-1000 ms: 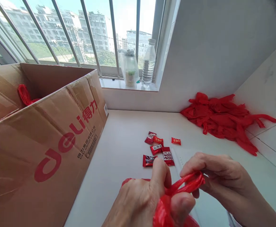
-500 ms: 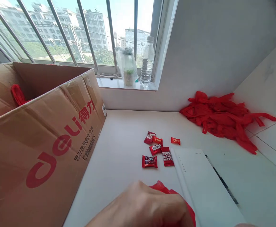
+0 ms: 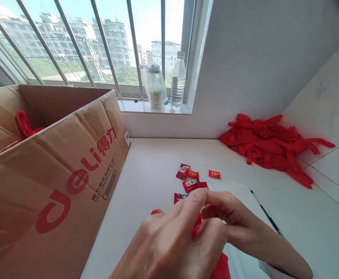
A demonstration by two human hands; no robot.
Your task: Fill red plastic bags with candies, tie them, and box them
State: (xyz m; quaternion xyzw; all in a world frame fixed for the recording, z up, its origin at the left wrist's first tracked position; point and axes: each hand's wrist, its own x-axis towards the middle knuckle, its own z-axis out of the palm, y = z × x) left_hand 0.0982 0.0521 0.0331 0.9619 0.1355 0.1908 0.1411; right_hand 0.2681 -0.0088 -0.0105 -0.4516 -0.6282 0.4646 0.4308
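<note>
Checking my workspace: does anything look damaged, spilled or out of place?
Nothing looks spilled. The cardboard box at left looks worn, its side creased and taped, and the red heap lies jumbled in the corner, strips sticking out.

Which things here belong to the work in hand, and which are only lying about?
Belongs to the work:
Red bag, mostly hidden, held in the left hand, right hand close
Perhaps: small red packets, Deli cardboard box, crumpled red material

Seemingly just lying about:
Pen
White sheet
Capped water bottle
Jar in clear bag
</note>
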